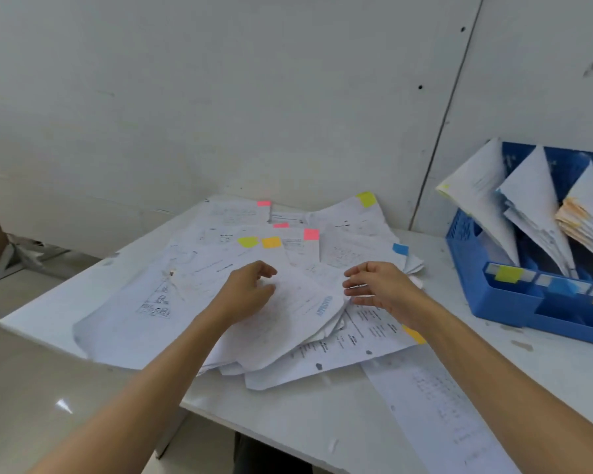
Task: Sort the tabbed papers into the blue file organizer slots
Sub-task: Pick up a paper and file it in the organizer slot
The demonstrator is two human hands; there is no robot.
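Scuffed white table [322, 422] beneath scattered papers [288, 319], pale wall [220, 97] behind

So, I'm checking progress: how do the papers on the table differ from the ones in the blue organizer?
The table papers lie flat in a loose, overlapping heap; the organizer papers stand leaning in three separate bundles. The table papers show mixed pink, yellow, orange and blue tabs; the organizer papers sit behind one coloured label each. Both are white printed sheets.
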